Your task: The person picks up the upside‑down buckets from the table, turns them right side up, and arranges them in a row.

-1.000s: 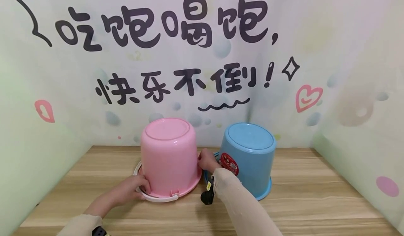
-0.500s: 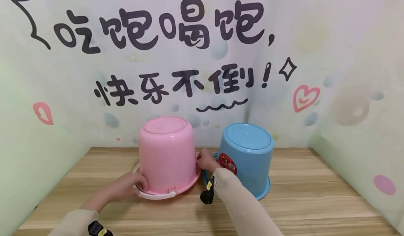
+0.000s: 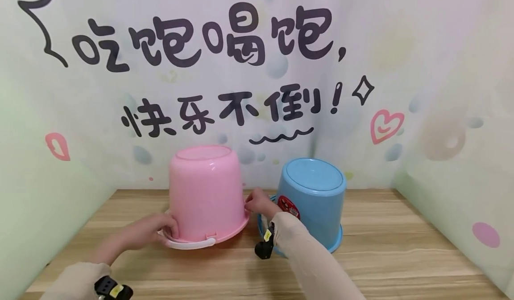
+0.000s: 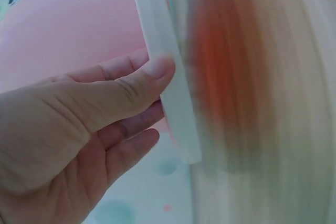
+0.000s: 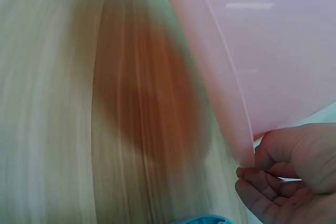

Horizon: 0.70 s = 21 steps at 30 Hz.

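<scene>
A pink bucket (image 3: pixel 205 197) is upside down, held between both hands, its base upward. My left hand (image 3: pixel 150 229) grips the rim on its left. In the left wrist view the thumb of my left hand (image 4: pixel 94 114) lies on the white handle (image 4: pixel 163 51), which runs along the rim, with fingers behind. My right hand (image 3: pixel 262 202) pinches the rim on the other side; in the right wrist view, thumb and fingers of my right hand (image 5: pixel 294 161) meet at the edge of the pink bucket (image 5: pixel 273 51). A gap shows between rim and table, with a reddish shadow below.
An upside-down blue bucket (image 3: pixel 315 206) with a red label (image 3: pixel 288 206) stands just right of my right hand, close to the forearm. Behind the wooden table (image 3: pixel 401 251) hangs a printed backdrop (image 3: pixel 281 77) with large black lettering.
The pink bucket has moved left and slightly up, off the table, tilting a little, with both hands keeping hold of its rim. The blue bucket stays in place.
</scene>
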Each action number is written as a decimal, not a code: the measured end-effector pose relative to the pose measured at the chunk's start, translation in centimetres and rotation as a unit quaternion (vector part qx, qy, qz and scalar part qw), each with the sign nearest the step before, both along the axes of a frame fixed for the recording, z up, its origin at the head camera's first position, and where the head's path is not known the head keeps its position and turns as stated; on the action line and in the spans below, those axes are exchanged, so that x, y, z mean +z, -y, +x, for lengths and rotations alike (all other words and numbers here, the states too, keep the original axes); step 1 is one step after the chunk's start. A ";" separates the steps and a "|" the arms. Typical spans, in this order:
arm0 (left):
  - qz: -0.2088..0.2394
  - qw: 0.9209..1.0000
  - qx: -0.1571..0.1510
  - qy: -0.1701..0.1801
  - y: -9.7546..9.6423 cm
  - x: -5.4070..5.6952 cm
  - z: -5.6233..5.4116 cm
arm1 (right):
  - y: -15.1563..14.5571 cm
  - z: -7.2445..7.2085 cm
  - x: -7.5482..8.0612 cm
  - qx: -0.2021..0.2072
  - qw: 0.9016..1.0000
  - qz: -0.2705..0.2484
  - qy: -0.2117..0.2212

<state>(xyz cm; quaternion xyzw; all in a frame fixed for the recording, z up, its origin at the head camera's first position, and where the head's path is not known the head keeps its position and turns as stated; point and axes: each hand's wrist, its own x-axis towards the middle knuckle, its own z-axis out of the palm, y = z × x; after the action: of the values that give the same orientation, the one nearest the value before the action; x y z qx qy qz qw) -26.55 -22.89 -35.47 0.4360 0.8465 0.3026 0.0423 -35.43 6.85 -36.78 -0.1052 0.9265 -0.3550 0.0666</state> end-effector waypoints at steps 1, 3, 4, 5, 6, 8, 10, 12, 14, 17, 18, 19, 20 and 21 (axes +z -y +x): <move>-0.003 1.000 0.000 0.001 0.1 0.3 0.0 | 0.0 0.1 0.2 0.001 1.000 -0.005 0.002; -0.004 1.000 -0.003 0.007 0.3 0.9 0.1 | 0.0 0.3 0.5 -0.002 1.000 -0.013 0.010; -0.001 1.000 -0.009 0.006 0.4 1.2 0.1 | 0.0 0.4 0.7 -0.002 1.000 -0.019 0.012; 0.003 1.000 -0.016 0.006 0.6 1.5 0.2 | 0.0 0.5 0.9 0.000 1.000 -0.023 0.012; 0.010 1.000 -0.026 0.004 0.7 1.7 0.3 | -0.1 0.6 1.1 0.003 1.000 -0.026 0.009; 0.026 0.999 -0.046 0.000 1.0 2.2 0.4 | -0.1 0.7 1.4 0.008 0.999 -0.035 0.010; 0.039 0.997 -0.059 -0.005 1.3 2.7 0.7 | -0.1 0.9 1.6 0.010 0.999 -0.045 0.012; 0.047 0.997 -0.062 0.003 1.5 3.1 0.8 | -0.1 1.0 1.8 0.007 0.998 -0.055 0.019; 0.054 0.997 -0.060 0.012 1.6 3.6 1.0 | -0.1 1.2 1.9 -0.003 0.997 -0.070 0.034; 0.060 0.996 -0.066 0.021 1.6 4.3 1.0 | -0.2 1.4 1.9 -0.020 0.994 -0.088 0.055; 0.061 0.996 -0.069 0.021 1.5 4.6 1.0 | -0.2 1.4 1.9 -0.026 0.994 -0.092 0.060; 0.062 0.995 -0.074 0.022 1.5 4.7 0.9 | -0.3 1.5 1.8 -0.030 0.993 -0.096 0.064; 0.063 0.995 -0.079 0.025 1.4 4.9 0.9 | -0.3 1.5 1.8 -0.032 0.992 -0.098 0.068; 0.064 0.994 -0.082 0.029 1.4 5.1 0.9 | -0.3 1.6 1.8 -0.034 0.992 -0.101 0.071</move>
<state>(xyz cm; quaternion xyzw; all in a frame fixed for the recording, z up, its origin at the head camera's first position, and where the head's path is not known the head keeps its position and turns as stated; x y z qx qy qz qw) -25.66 -24.31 -30.41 0.4965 0.7855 0.3641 0.0634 -33.86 7.19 -34.98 -0.0544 0.8817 -0.4557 0.1094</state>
